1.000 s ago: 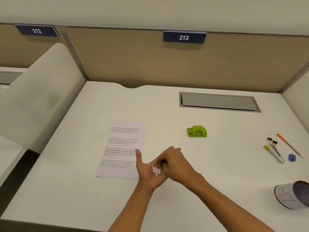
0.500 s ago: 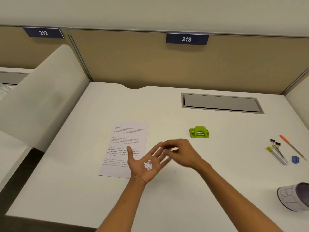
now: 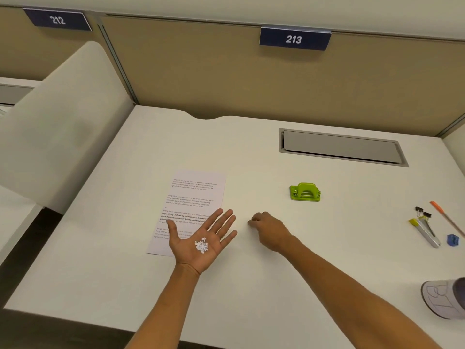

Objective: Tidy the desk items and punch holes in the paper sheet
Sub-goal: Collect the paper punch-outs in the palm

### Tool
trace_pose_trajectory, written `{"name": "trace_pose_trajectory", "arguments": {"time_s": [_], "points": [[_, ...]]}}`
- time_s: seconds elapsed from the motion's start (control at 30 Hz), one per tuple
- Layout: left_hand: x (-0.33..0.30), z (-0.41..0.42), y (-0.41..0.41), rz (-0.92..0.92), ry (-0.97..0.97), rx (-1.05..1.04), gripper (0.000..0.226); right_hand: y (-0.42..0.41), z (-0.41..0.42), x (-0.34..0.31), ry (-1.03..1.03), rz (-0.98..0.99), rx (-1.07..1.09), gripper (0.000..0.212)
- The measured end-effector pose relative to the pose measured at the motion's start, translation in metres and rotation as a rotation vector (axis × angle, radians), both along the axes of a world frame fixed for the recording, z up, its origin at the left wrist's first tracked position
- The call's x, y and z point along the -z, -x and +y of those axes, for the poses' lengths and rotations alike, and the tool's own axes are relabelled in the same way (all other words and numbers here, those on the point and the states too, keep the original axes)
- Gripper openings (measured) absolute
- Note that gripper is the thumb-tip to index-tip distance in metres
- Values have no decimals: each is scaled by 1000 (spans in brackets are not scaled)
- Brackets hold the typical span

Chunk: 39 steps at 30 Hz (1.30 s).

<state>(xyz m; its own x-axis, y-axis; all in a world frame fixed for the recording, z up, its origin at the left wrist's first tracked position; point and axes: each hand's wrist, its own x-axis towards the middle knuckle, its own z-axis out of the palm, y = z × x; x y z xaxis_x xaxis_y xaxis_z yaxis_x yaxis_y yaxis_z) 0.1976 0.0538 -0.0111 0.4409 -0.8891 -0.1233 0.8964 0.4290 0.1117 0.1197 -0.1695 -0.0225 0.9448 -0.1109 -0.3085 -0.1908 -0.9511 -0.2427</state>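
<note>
Your left hand [image 3: 201, 238] flat, palm up, cradling small white paper punch-outs [image 3: 201, 245] — featherlight, scatter easily; keep palm level. Right hand [image 3: 268, 229] fingertips pinched together on white counter [image 3: 251, 285] just right — contents too small to tell.

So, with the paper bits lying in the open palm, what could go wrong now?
1. The paper bits lie loose on the flat left hand; a tilt could spill them onto the printed sheet or the desk.
2. The right hand has its fingers curled down at the desk, apparently pinching up a stray bit; white on white, some may be missed.
3. The cup lies on its side at the desk's right edge and might roll.
</note>
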Motion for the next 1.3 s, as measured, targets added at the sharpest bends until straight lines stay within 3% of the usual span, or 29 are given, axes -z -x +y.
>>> {"name": "trace_pose_trajectory", "arguments": {"time_s": [0.13, 0.33, 0.4, 0.5, 0.57, 0.67, 0.8, 0.9, 1.0, 1.13, 1.3], "points": [[5, 6, 2, 7, 12, -11, 126, 18, 11, 17, 88, -60, -126, 37], [10, 10, 5, 38, 8, -19, 126, 73, 6, 31, -24, -178, -95, 47], [11, 8, 7, 40, 7, -10, 126, 73, 3, 23, -167, -289, 97, 53], [11, 5, 8, 47, 11, -5, 125, 81, -2, 14, -395, -505, 558, 49], [10, 3, 10, 50, 11, -3, 124, 93, 2, 15, -415, -418, 651, 51], [9, -1, 14, 43, 3, 5, 123, 106, 21, 23, -411, -258, 612, 59], [7, -4, 23, 47, -10, 5, 126, 86, 40, 24, -426, -291, 561, 45], [7, -8, 29, 53, -31, 12, 125, 70, 38, 21, -366, -303, 490, 46], [8, -12, 31, 39, -43, 27, 125, 72, 32, 22, -227, -261, 338, 51], [13, -16, 36, 23, -35, 48, 125, 82, 40, 19, 109, -160, -48, 60], [20, -25, 41, 49, -54, 47, 126, 101, 43, 14, 279, -140, -154, 26]]}}
